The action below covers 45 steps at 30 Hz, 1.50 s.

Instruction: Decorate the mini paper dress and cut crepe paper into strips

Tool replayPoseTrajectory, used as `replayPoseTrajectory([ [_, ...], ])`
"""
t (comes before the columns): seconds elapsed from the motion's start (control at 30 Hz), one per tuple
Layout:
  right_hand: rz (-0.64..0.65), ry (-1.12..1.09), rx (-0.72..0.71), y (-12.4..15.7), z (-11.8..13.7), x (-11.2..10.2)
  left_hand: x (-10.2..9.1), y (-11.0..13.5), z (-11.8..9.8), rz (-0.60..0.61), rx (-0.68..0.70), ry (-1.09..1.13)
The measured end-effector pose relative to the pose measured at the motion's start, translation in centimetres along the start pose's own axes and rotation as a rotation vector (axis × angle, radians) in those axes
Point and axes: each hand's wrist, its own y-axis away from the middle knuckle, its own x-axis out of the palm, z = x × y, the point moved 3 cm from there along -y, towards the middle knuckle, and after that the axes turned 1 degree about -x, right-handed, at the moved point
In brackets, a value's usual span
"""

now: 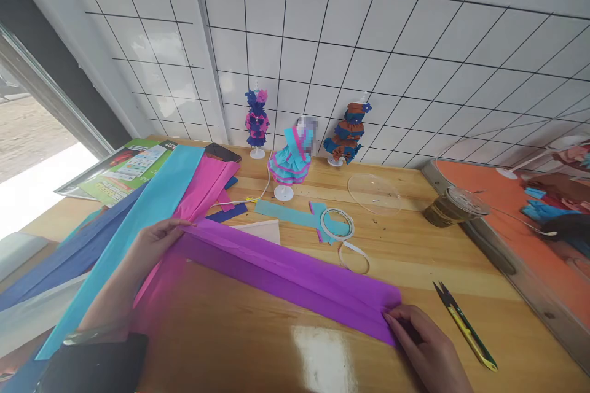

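A long strip of purple crepe paper (295, 273) stretches across the front of the wooden table, creased along its length. My left hand (159, 239) pinches its left end, over a pink paper strip (207, 181). At the other end, my right hand (421, 334) grips the right edge between thumb and fingers. Left of the purple strip lie a light blue strip (152, 215) and a dark blue strip (87, 245). To the right of my right hand rest yellow-handled thread snips (465, 325) with dark blades pointing away.
Three small dress stands, dark blue and pink (257, 120), turquoise (291, 156), and brown and blue (346, 135), line the wall. A tape roll (337, 211) lies by turquoise scraps (286, 214). A dark cup (454, 206) stands by the orange surface (465, 175).
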Motion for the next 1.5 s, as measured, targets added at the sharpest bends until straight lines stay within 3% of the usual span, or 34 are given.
replayPoseTrajectory([
  [0.27, 0.008, 0.010, -0.004, 0.0, 0.0, 0.1, 0.0, 0.0, -0.3, -0.013, 0.043, -0.023],
  [0.83, -0.008, 0.003, -0.035, 0.0, 0.4, -0.3, 0.6, 0.6, -0.7, 0.086, -0.028, -0.157],
  [1.07, -0.026, 0.022, -0.052, 0.1, 1.2, -0.6, 0.8, -0.3, 0.6, 0.043, 0.069, -0.364],
  [1.17, -0.069, 0.038, -0.101, 0.3, 1.5, -0.7, 1.4, -0.2, -0.2, 0.021, 0.236, -0.512],
  [1.3, -0.087, 0.052, -0.158, 0.9, 1.4, -0.7, 3.8, 1.1, -3.8, -0.135, 0.570, -0.711],
  [1.37, -0.088, 0.057, -0.164, 1.0, 1.4, -0.7, 6.2, 2.3, -5.9, -0.055, 0.709, -0.707],
  [1.4, -0.091, 0.059, -0.165, 1.1, 1.5, -0.7, 7.9, 3.2, -6.9, 0.081, 0.785, -0.695],
  [1.5, -0.097, 0.054, -0.171, 1.0, 1.7, -0.9, 12.6, 5.9, -9.2, 0.277, 0.888, -0.650],
])
